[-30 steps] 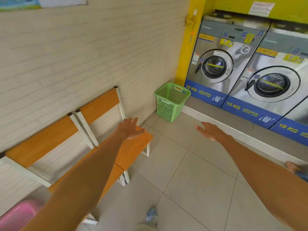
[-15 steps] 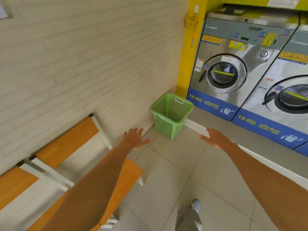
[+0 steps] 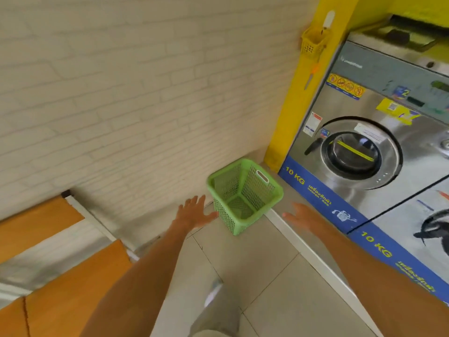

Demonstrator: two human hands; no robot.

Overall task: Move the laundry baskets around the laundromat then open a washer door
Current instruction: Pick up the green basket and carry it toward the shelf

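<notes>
A green plastic laundry basket stands empty on the tiled floor in the corner, between the white brick wall and the washers' raised step. My left hand is stretched out with fingers spread, just left of the basket and almost at its side. On the basket's other side, a short gap away, my right hand is open too. Behind the basket stands a steel 10 KG washer with its round door shut and a black handle on the left.
Orange wooden chairs with white frames line the wall at the left. A white raised step runs along the washers' base. A second 10 KG washer stands at the right. A small yellow basket hangs on the yellow pillar.
I have walked toward the corner, so the green basket is much closer. Both hands have reached forward and now flank the basket.
</notes>
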